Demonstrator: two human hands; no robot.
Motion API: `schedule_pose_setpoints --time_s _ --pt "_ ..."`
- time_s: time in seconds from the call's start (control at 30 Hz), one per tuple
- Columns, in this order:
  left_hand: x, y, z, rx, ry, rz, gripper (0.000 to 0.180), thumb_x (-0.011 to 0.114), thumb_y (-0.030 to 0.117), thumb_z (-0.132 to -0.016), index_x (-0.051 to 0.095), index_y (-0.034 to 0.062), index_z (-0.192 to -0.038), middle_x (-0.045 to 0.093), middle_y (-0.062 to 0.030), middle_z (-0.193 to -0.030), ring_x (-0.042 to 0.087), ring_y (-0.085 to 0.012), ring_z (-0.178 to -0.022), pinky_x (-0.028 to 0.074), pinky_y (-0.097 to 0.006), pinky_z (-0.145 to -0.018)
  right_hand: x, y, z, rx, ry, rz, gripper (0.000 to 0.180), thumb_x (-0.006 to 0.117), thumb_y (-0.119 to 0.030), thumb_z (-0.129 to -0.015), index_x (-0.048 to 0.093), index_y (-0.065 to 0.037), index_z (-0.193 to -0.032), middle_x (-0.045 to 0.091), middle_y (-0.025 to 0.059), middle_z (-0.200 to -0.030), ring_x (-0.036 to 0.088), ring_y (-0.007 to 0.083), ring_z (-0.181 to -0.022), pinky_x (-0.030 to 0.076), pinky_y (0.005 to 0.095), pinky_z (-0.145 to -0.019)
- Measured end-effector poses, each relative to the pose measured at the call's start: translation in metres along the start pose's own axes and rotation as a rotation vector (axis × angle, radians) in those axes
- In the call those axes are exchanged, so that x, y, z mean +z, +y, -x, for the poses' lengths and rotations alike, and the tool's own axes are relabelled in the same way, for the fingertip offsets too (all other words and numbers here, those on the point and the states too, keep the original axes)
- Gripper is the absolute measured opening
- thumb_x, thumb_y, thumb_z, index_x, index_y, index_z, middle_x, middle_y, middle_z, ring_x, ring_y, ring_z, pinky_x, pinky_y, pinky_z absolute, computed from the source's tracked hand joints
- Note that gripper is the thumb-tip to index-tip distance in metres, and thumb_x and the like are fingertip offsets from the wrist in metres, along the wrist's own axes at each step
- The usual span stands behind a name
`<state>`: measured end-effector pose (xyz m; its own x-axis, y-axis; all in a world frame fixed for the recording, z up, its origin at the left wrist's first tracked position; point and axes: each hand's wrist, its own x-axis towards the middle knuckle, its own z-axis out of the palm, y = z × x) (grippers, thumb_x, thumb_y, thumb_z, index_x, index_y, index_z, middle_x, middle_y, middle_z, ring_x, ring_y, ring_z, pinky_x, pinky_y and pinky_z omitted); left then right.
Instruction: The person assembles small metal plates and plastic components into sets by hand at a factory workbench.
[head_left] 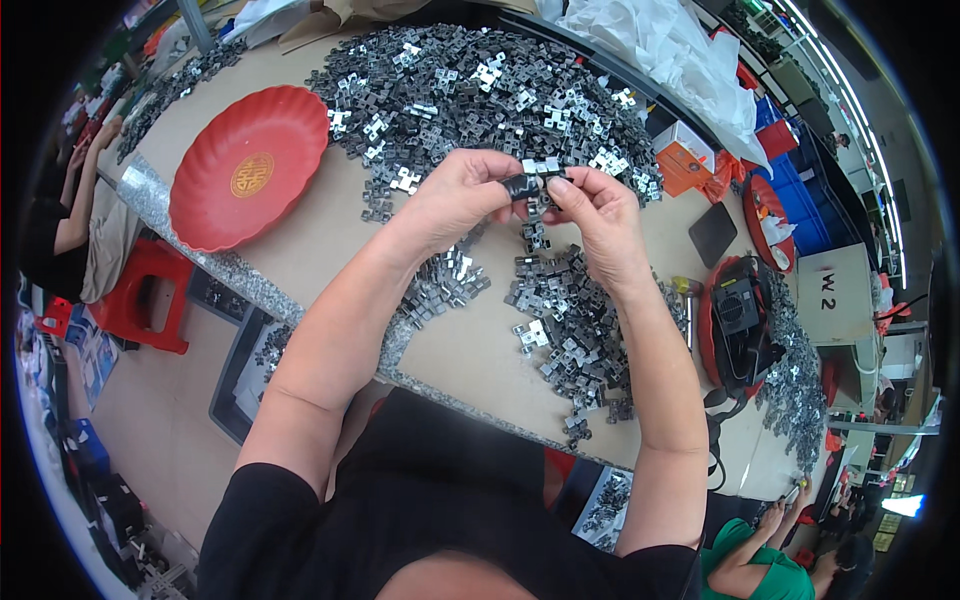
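Both hands meet above the table, fingertips nearly touching. My left hand (462, 196) is closed in a pinch, with black wrapping (520, 186) at its thumb tip. Opposite it, my right hand (605, 218) pinches too, thumb against fingers. Between them is a small shiny metal bracket (541, 167), partly covered by the fingers. Beyond the hands spreads a big heap of similar metal brackets (470, 100). A smaller pile of brackets (575, 330) lies beside my right forearm, and another cluster of brackets (445, 285) lies between my forearms.
A red scalloped plate (215, 205) rests at the left edge. To the right are an orange box (684, 160), a dark flat pad (712, 235) and a black device (742, 315) on a red plate. A red stool (150, 300) stands left. Other people work at both sides.
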<state>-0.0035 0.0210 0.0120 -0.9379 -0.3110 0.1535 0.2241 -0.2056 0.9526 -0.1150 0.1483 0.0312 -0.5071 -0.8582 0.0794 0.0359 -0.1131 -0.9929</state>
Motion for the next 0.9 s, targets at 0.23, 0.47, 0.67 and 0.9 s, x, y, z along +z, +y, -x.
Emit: schedule_pose_setpoints --time_s 0.23,0.47,0.67,0.9 --pt "0.013 -0.003 0.003 -0.032 0.058 -0.243 0.011 0.048 0.004 -0.072 0.058 -0.0011 -0.074 0.051 0.003 -0.06 0.041 -0.0011 -0.053 0.03 -0.016 -0.047 -0.004 0.01 0.007 0.037 0.074 0.095 0.021 0.058 -0.013 -0.077 0.054 0.003 -0.09 0.057 0.004 -0.074 0.053 0.0061 -0.059 0.046 0.0176 -0.047" --pt "0.01 -0.017 0.001 0.029 0.027 -0.276 0.017 0.043 -0.001 -0.069 0.058 -0.0018 -0.078 0.051 0.0028 -0.065 0.042 -0.0012 -0.06 0.031 -0.017 -0.05 -0.007 0.009 0.009 0.067 0.032 0.042 0.018 0.057 -0.014 -0.078 0.055 0.0 -0.089 0.058 0.0016 -0.075 0.051 0.004 -0.059 0.044 0.0172 -0.055" --pt "-0.016 -0.002 -0.004 -0.019 -0.01 -0.637 0.019 0.051 0.0 -0.068 0.058 0.0002 -0.085 0.055 -0.0052 -0.067 0.052 -0.0127 -0.063 0.041 -0.024 -0.061 -0.039 0.009 0.006 0.221 0.083 0.456 0.018 0.058 -0.014 -0.077 0.059 0.001 -0.087 0.059 0.001 -0.071 0.051 0.0043 -0.061 0.042 0.0186 -0.054" --pt "-0.012 -0.021 0.006 0.047 -0.082 -1.511 0.03 0.054 -0.003 -0.056 0.059 0.0021 -0.085 0.055 -0.012 -0.084 0.051 -0.0279 -0.087 0.042 -0.035 -0.076 -0.033 0.005 0.031 0.023 -0.354 1.16 0.021 0.062 -0.02 -0.072 0.062 0.0 -0.079 0.058 0.0102 -0.071 0.055 0.0178 -0.068 0.042 0.0279 -0.061"
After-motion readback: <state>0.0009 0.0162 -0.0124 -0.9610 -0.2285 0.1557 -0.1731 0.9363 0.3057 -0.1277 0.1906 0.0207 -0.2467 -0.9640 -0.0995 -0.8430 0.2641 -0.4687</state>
